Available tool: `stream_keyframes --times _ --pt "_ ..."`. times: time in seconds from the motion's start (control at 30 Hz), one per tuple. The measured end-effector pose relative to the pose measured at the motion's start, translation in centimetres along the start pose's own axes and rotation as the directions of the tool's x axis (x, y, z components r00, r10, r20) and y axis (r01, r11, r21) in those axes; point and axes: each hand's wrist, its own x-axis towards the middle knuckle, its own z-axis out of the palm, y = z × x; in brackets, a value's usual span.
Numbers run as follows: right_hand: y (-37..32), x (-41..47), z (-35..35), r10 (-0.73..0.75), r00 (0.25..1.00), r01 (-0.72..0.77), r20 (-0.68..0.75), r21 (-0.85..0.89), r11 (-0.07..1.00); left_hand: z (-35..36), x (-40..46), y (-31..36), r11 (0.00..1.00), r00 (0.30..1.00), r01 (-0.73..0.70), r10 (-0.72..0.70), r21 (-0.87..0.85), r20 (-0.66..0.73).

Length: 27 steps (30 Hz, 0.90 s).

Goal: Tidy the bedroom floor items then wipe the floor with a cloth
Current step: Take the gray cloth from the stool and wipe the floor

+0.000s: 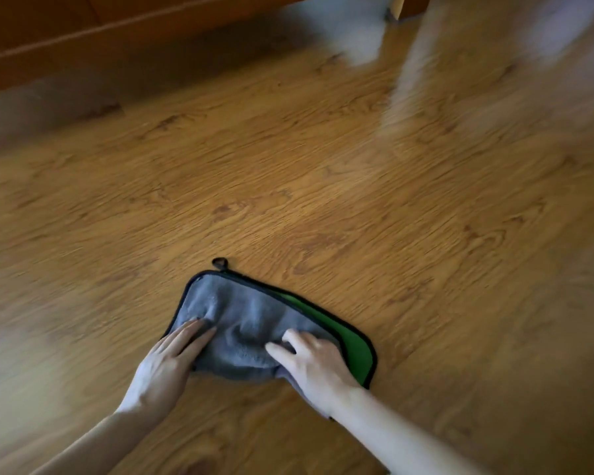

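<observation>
We see a wooden floor (pixel 323 186) filling nearly the whole view, grain running on a slant, much of it smeared by motion blur toward the edges.

The cloth (pixel 247 323) lies flat on the floor in the lower middle of the view. Grey plush side up, black trim all round, a strip of green underside (pixel 340 334) turned out along its right border. A small black hanging loop (pixel 220 263) sticks out from the cloth's far left corner onto the bare boards.

Left hand (pixel 172 358): palm down on the cloth's near left part, fingers straight and held close together, pressing flat; the fabric bunches into a fold just ahead of the fingertips. Heel of the hand sits off the cloth's edge, over the floor.

Right hand (pixel 312 361): on the cloth's near right part, fingers bent and dug into the grey pile, thumb spread out to the left. We read it as gripping a gather of fabric, though blur softens the detail.

Both forearms come in bare from the bottom edge.

At the far left, dark brown wooden furniture (pixel 83 36) stands along the floor's edge. Pale blurred shapes at the far right; we cannot tell what they are.
</observation>
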Motion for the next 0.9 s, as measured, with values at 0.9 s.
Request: stream_keyframes --times 0.9 --pt "31.7 -9.5 -13.0 0.755 0.631 -0.774 -0.181 -0.074 0.629 1.9 31.1 31.5 0.925 0.876 -0.362 0.297 0.112 0.38"
